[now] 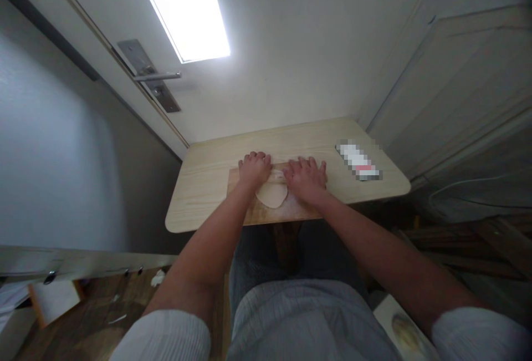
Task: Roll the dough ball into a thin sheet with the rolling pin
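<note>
A flat, pale round of dough (272, 197) lies on a wooden board (260, 217), its far part under a light-coloured rolling pin (277, 176). My left hand (254, 169) is curled over the pin's left end. Over its right end rests my right hand (305, 177), palm down, with the fingers bent forward across it. Only a short middle stretch of the pin shows between my hands; both its ends are hidden beneath them. Flour-like whitish dust marks the board near the dough.
The board lies at the front edge of a small light wood table (208, 183). A phone-like object (358, 160), pixelated, lies to the right. Beyond the table stands a door with a metal handle (158, 76). A white container (407, 330) sits low at right.
</note>
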`<state>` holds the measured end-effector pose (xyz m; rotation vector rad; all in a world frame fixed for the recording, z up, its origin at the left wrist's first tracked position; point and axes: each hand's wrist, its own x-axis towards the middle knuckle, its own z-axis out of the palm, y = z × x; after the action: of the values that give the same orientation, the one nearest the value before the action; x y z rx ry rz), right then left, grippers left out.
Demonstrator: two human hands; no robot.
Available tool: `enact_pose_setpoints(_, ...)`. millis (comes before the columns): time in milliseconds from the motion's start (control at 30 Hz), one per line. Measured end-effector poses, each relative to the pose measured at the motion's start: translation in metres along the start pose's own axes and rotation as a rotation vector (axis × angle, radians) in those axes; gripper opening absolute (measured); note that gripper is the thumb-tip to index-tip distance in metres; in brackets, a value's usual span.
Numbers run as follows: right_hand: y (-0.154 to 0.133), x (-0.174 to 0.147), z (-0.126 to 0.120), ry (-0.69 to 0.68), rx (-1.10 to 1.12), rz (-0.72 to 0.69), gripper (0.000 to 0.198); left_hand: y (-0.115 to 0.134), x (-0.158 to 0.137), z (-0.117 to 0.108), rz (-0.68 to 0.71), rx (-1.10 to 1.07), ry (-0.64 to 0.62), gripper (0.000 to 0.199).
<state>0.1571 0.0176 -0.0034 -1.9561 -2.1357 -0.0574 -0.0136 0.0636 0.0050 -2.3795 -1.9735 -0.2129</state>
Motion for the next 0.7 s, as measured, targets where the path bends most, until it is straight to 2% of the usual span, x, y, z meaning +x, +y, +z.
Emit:
enact_pose_setpoints(367,0.003,0.028,-0.001,-0.087,0.017,0.004,0.053,0.002,0.019,-0.006,-0.082,-0.006,-0.043,0.035)
enact_pose_setpoints(567,0.005,0.043,0.001,-0.146,0.017,0.009,0.051,0.001,0.035,0.000,-0.135,-0.004,0.033,0.042)
enact_pose_setpoints(700,0.006,0.052,0.002,-0.182,0.019,0.016,0.049,0.000,0.044,0.003,-0.161,-0.002,0.022,0.041)
